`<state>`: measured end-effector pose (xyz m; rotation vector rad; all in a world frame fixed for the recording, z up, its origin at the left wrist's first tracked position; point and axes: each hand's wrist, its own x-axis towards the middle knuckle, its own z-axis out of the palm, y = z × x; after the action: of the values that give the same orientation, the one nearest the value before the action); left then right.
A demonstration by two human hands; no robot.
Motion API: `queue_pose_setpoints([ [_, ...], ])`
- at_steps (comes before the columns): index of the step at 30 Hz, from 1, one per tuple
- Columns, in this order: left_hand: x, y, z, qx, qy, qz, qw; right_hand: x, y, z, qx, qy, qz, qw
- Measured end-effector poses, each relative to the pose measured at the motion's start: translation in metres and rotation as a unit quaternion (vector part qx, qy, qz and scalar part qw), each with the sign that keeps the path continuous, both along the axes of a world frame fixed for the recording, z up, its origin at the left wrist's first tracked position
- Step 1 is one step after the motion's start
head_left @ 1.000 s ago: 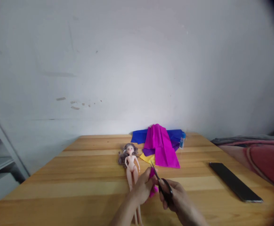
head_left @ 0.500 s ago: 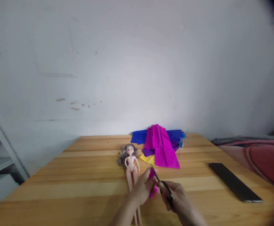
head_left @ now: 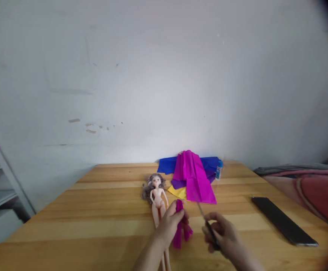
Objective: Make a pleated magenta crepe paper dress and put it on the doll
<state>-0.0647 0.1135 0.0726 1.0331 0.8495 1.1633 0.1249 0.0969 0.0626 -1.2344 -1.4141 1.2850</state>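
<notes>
Strip (head_left: 177, 238) seemingly between left fingers (head_left: 176, 217).

A long, flat black slab (head_left: 284, 222) lies aslant at the lower right of the pale wooden table (head_left: 110, 218). Rumpled pink and red fabric (head_left: 322, 195) fills the right edge, white shelving (head_left: 0, 197) the lower left. The scuffed whitish wall (head_left: 164, 82) spans the upper frame.
</notes>
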Motion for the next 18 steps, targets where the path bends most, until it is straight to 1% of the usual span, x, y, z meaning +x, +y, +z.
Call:
queue_pose_setpoints([
  [1,0.0,0.0,0.001,-0.018,-0.041,0.007,0.999,0.018,0.004,-0.004,0.032,-0.077,-0.042,0.996],
  [2,-0.001,0.001,0.002,-0.033,-0.076,0.009,0.997,0.037,0.008,-0.008,0.058,-0.175,-0.077,0.98],
  [3,-0.001,0.001,0.002,-0.045,-0.104,0.008,0.994,0.057,0.013,-0.013,0.075,-0.275,-0.098,0.954],
  [4,-0.001,0.002,0.002,-0.052,-0.125,0.006,0.991,0.076,0.017,-0.018,0.082,-0.352,-0.113,0.926],
  [5,-0.002,0.003,0.002,-0.058,-0.142,0.006,0.988,0.094,0.021,-0.023,0.086,-0.404,-0.125,0.902],
  [6,-0.002,0.004,0.001,-0.062,-0.153,0.006,0.986,0.109,0.024,-0.028,0.088,-0.435,-0.128,0.887],
  [8,-0.002,0.006,-0.001,-0.071,-0.163,0.005,0.984,0.13,0.03,-0.035,0.098,-0.471,-0.125,0.868],
  [9,-0.002,0.007,-0.002,-0.074,-0.164,0.005,0.984,0.137,0.031,-0.036,0.098,-0.475,-0.124,0.866],
  [11,-0.002,0.007,-0.004,-0.081,-0.16,0.005,0.984,0.143,0.034,-0.033,0.082,-0.472,-0.097,0.872],
  [13,-0.001,0.007,-0.006,-0.086,-0.156,0.008,0.984,0.141,0.034,-0.021,0.066,-0.466,-0.06,0.88],
  [14,-0.001,0.008,-0.006,-0.086,-0.154,0.01,0.984,0.137,0.034,-0.013,0.068,-0.464,-0.049,0.882],
  [16,0.0,0.008,-0.007,-0.089,-0.146,0.012,0.985,0.12,0.035,0.007,0.093,-0.455,-0.061,0.884],
  [17,0.001,0.009,-0.008,-0.091,-0.14,0.015,0.986,0.107,0.036,0.017,0.113,-0.434,-0.073,0.891],
  [18,0.002,0.009,-0.009,-0.094,-0.131,0.018,0.987,0.091,0.038,0.027,0.132,-0.397,-0.074,0.905],
])
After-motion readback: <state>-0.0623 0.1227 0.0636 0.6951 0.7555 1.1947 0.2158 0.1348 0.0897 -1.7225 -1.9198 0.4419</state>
